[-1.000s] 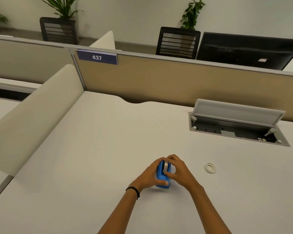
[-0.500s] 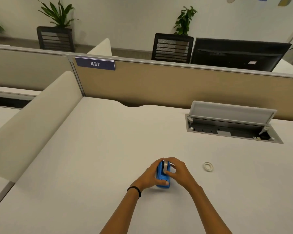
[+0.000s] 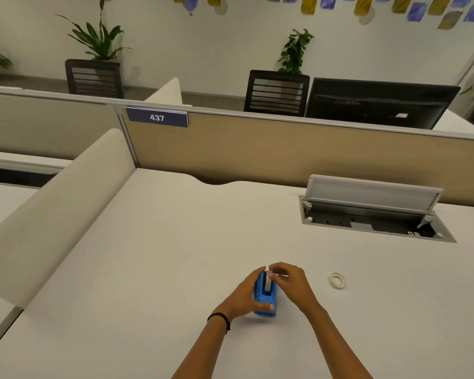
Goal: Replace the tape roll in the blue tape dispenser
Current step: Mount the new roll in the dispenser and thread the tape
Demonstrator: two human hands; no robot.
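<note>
I see small blue plastic tape dispenser (image 3: 266, 296) on table (image 3: 148, 269), long axis toward me. Left hand (image 3: 245, 295) clamps its side; right hand (image 3: 290, 281) fingers (image 3: 274, 269) pinch tape strip (image 3: 268, 283) at far end. Empty white ring core (image 3: 337, 280) right of dispenser, nearer right hand.

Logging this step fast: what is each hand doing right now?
Left hand: closed around the blue tape dispenser, steadying it on the desk.
Right hand: fingertips pinched on the tape roll in the dispenser.
</note>
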